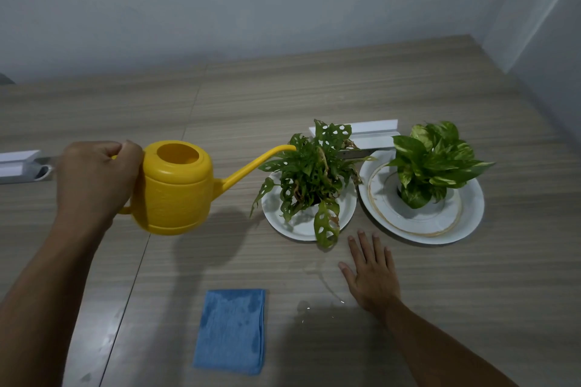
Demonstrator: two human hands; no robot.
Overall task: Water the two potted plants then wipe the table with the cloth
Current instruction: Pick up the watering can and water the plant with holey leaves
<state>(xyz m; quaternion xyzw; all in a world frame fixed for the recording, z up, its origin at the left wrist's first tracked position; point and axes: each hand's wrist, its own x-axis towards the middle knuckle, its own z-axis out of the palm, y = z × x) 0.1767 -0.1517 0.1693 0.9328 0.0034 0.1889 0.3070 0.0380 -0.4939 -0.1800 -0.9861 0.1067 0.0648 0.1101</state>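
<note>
My left hand (96,177) grips the handle of a yellow watering can (177,187), held above the table with its long spout tip touching the top leaves of the left plant (309,179). That holey-leaved plant stands on a white plate (298,228). The right plant (432,162), with variegated leaves, stands on a larger white plate (465,220). My right hand (372,276) lies flat and open on the table in front of the two plates. A folded blue cloth (231,330) with damp spots lies near the front edge.
A small puddle of water (317,308) shines on the wooden table (314,88) between the cloth and my right hand. A white angled bracket (367,132) lies behind the plants, another white piece (19,163) at the far left. Walls close the back and right.
</note>
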